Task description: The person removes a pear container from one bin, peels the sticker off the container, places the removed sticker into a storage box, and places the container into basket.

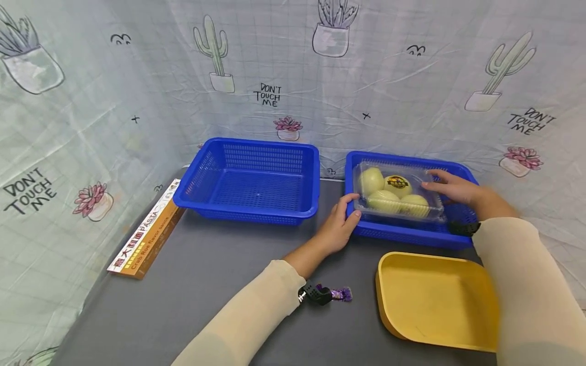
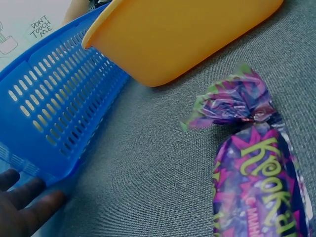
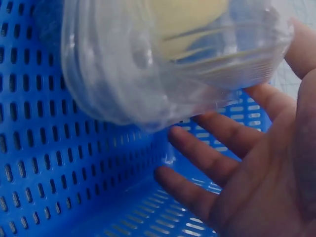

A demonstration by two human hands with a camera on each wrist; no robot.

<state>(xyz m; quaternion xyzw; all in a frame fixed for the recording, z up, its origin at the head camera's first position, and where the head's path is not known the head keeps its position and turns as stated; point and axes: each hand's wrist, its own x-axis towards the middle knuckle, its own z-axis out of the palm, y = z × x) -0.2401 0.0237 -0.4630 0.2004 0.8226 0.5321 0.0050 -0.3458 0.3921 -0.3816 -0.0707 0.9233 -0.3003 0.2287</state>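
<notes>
A clear plastic clamshell box [image 1: 398, 192] with several round, pale yellow-green pieces of produce and a dark round label sits in the right blue basket [image 1: 405, 239]. At its right end my right hand [image 1: 458, 190] pinches the edge. In the right wrist view, the thumb is on one side of the clear box [image 3: 163, 98] and the fingers spread below it, inside the basket. My left hand [image 1: 336, 223] holds the left rim of that basket, thumb on the outside. The left wrist view shows its fingertips [image 2: 42, 210] at the basket's lower corner.
Another blue basket [image 1: 258, 188] stands at the back left, with a pasta box [image 1: 146, 231] beside it. A yellow tub [image 1: 435, 300] is in front of the right basket. A purple twist-wrapped candy [image 2: 256, 173] lies by my left wrist. Printed cloth [image 1: 274, 61] hangs behind.
</notes>
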